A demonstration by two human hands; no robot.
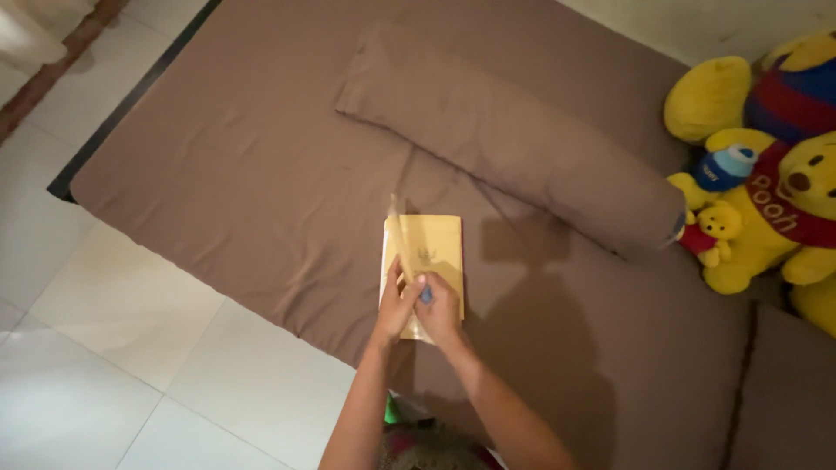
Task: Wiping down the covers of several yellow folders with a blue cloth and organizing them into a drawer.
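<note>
A thin yellow paper-covered book (424,261) is seen lying flat on the brown fabric mattress (261,174), near its edge at 6 o'clock. One stiff cream page or cover (398,233) is raised upright along the book's 9 o'clock side. The left hand (396,306) is curled around the lower end of this raised page, fingers closed on it. The right hand (438,312) is pressed on the lower part of the book, half closed around a small blue object (426,295), perhaps a pen cap; this cannot be told for sure.

For this step to be done well, the book should be kept flat by the right hand while the page is turned slowly from its edge, so that it is not bent.

At 12 o'clock a long brown bolster pillow (514,139) is laid diagonally. At 3 o'clock yellow plush bears (766,218) with red shirts are piled, a small blue-and-white bottle (724,167) among them. White floor tiles (113,348) are seen at 8 o'clock.
</note>
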